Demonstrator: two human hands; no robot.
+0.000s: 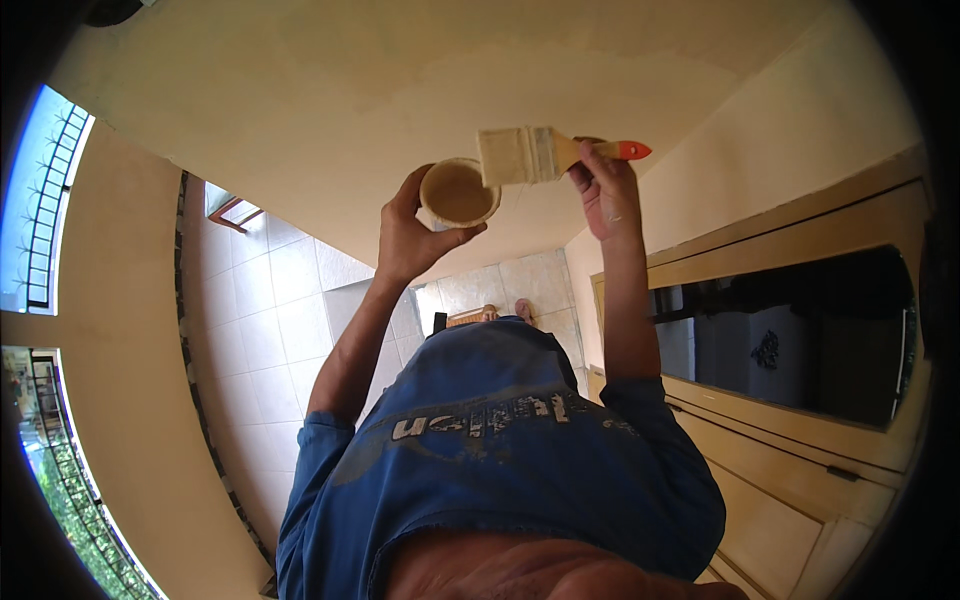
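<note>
My left hand (415, 232) grips a small round cup (459, 193) of tan paint, held up in front of a cream wall (330, 90). Beside it, my right hand (607, 190) holds a wide flat paintbrush (530, 155) by its wooden handle with an orange tip. The brush lies level, its pale bristles pointing left, just above the cup's right rim. Both forearms rise from my blue shirt (500, 450) at the lower middle.
Pale floor tiles (270, 320) lie far below, with my feet (505, 312) on a step. A wooden door frame with a dark opening (800, 340) stands at right. Windows with railings (40, 220) curve along the left edge.
</note>
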